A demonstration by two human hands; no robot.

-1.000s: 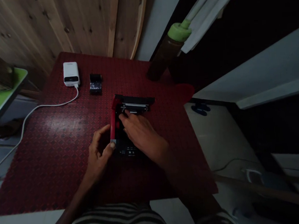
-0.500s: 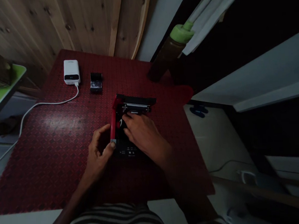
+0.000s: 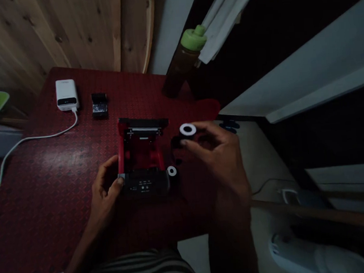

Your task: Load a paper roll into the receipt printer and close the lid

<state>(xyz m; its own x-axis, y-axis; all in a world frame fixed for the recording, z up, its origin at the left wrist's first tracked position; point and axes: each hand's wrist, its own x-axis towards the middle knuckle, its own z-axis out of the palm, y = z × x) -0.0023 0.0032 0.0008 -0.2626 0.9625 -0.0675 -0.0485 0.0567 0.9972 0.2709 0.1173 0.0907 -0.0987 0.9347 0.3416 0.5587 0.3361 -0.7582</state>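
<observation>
A small red and black label printer (image 3: 146,184) sits on the table with its lid raised and its red inner bay uncovered. My left hand (image 3: 106,183) grips its front left corner, thumb on top and fingers along the side. To the right of the printer, my right hand (image 3: 217,150) pinches a dark ribbon roll (image 3: 187,130) with a white ring-shaped end. A second roll (image 3: 172,171) with a white end is beside the printer's front right corner. Dark film seems to link the two rolls, but shadow hides most of it.
A black ribbon piece (image 3: 99,105) lies behind the printer on the red patterned table (image 3: 62,161). Left of it is a white power bank (image 3: 67,94) with a white cable (image 3: 45,136). A green-capped bottle (image 3: 184,61) stands at the back right.
My right hand has come out of the printer's bay and moved right, bringing the ribbon rolls with it. My left hand stays on the printer's corner. The view has shifted slightly.
</observation>
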